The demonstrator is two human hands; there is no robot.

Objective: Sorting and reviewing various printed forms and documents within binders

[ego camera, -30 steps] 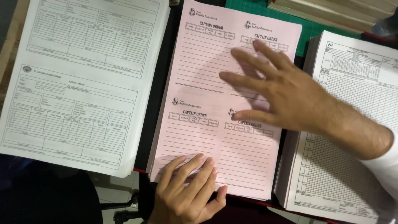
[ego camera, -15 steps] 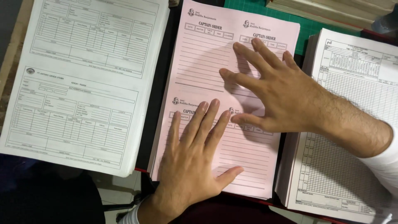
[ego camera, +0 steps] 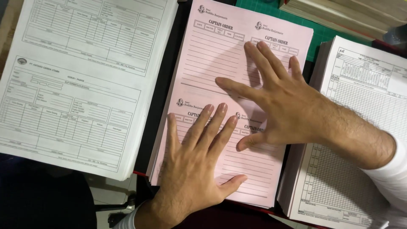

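2 open hands lie flat on the pink form stack [ego camera: 220, 59] in the middle of our view: nearest us the left hand [ego camera: 195, 169], fingers spread over its lower half, gripping nothing, and just beyond it the right hand [ego camera: 280, 106], palm down, fingers fanned across the upper right part. We note a white form stack [ego camera: 80, 80] to the left and a gridded white stack [ego camera: 360, 135] to the right, each just beside the pink one, with a green cutting mat [ego camera: 263, 10] farthest off.
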